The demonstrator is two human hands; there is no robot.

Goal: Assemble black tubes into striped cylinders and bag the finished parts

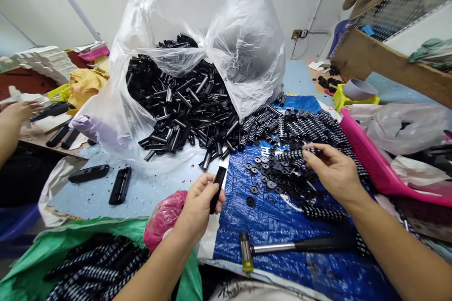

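My left hand (200, 202) clenches a black tube (218, 182) at the blue sheet's (282, 218) edge while my right hand (334, 171) pinches a ribbed piece (296, 154) above the loose washers (263, 171), and I judge a slack pinch could lose it among them.

We are working bare-armed, our left hand (199, 202) and right hand (335, 171) going bare past both wrists.
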